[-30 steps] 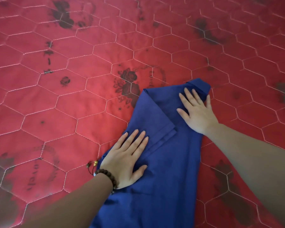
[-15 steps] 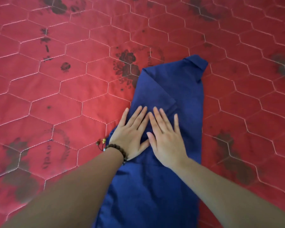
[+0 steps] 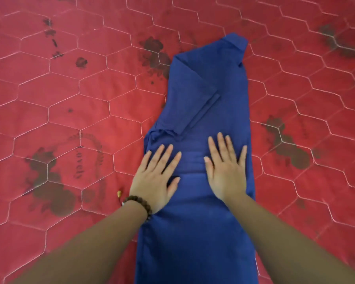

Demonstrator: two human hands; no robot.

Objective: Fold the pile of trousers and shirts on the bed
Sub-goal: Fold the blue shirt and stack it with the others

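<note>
A dark blue shirt lies on the bed as a long narrow strip running away from me, its collar at the far end and one sleeve folded in across the front. My left hand lies flat on the shirt's left edge, fingers straight and spread, with a brown bead bracelet on the wrist. My right hand rests flat on the shirt's right half, level with the left hand and about a hand's width from it. Neither hand grips the cloth.
The bed is covered by a red quilted spread with a hexagon stitch pattern and dark flower prints. It stretches on all sides of the shirt. No other clothes are in view.
My right hand came down from the collar end to the shirt's middle, then both hands slid toward me and spread apart. The view has shifted, so the shirt appears longer.
</note>
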